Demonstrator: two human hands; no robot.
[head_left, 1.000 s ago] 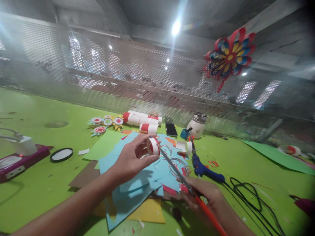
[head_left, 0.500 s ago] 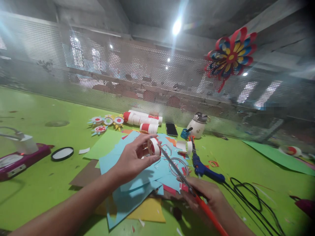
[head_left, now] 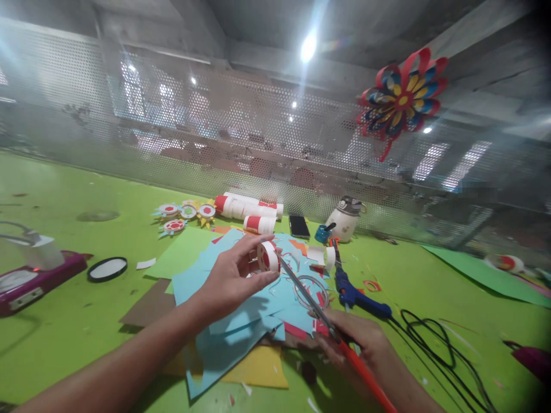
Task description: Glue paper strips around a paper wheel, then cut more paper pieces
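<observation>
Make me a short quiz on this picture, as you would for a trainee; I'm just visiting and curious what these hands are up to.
1. Pick one. What is in the right hand?
A) a glue gun
B) a pair of scissors
C) a ruler

2. True or false: in the picture, the black phone lies to the left of the white bottle with the dark lid.

3. Fill in the blank: between the fingers of the left hand is a round piece coloured red and ____.

Key: 1. B; 2. True; 3. white
</observation>
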